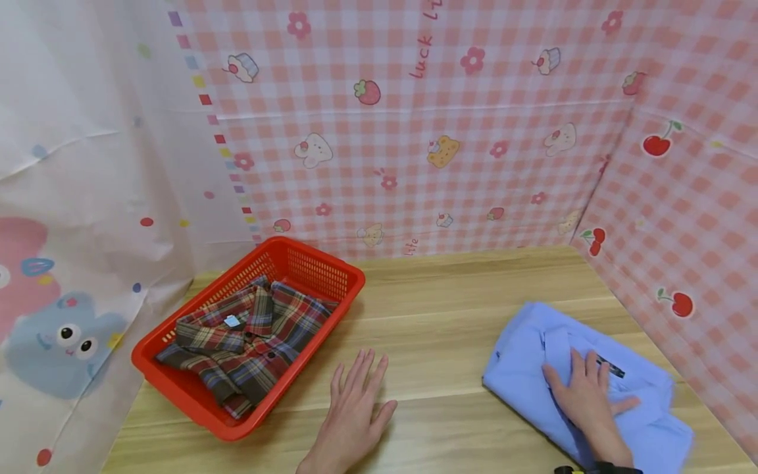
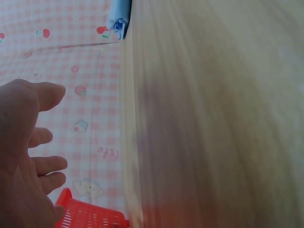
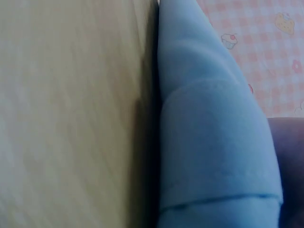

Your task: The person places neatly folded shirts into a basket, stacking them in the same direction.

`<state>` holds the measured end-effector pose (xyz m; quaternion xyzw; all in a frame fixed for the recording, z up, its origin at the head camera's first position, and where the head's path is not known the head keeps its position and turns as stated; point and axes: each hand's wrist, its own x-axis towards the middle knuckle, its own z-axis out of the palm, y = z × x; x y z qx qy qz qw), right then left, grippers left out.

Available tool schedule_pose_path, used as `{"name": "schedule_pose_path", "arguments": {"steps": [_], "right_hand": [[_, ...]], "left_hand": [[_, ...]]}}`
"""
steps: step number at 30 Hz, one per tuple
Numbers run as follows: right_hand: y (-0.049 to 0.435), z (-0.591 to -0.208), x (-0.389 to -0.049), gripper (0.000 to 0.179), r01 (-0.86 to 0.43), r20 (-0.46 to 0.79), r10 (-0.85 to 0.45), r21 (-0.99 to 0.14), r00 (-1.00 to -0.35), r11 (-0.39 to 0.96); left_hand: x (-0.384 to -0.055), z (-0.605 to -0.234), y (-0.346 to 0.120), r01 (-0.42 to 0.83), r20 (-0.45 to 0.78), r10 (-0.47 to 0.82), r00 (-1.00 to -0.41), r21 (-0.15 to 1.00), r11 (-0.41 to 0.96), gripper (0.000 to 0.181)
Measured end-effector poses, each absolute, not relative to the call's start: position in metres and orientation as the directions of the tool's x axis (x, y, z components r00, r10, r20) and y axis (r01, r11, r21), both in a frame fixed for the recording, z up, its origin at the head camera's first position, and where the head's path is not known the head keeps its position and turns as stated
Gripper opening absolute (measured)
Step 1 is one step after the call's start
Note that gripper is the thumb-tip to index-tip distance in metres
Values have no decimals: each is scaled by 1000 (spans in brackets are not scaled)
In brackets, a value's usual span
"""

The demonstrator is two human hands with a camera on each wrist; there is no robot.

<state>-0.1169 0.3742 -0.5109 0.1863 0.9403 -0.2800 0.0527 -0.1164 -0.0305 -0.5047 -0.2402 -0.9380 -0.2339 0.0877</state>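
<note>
The right hand, at the lower right of the frame, lies palm down with its fingers spread and fairly straight, touching a folded light-blue cloth shirt without gripping it. Beside its fingertips sits a small black rectangular neck label with pale marks too small to read. The left hand, at lower centre, holds nothing; its fingers are extended, the thumb apart, near a red plastic basket with slotted walls. That basket, left of centre, contains a folded plaid shirt in red, dark grey and cream, with a tiny pale-blue tag at the collar, also illegible. Both the blue shirt and the basket rest on a light wood-grain tabletop. Behind, a pink-and-white checked sheet reads "luck li", cut by the top edge, and "life" lower down.
</note>
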Motion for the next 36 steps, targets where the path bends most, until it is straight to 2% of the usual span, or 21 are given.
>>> {"name": "schedule_pose_path", "arguments": {"steps": [8,12,23,36], "right_hand": [[366,-512,-119,97,322,-204,252,-510,-946,798],[361,-512,-119,96,305,-201,234,-510,-951,804],[345,-515,-122,95,270,-175,210,-490,-962,829],[331,-512,-124,90,265,-183,198,-498,-963,826]], "left_hand": [[-116,-508,-28,498,267,422,-866,405,767,68],[-116,-507,-26,482,224,426,-876,426,766,68],[-115,-511,-22,512,266,438,-859,423,747,66],[-115,-510,-16,503,221,453,-864,437,746,66]]}}
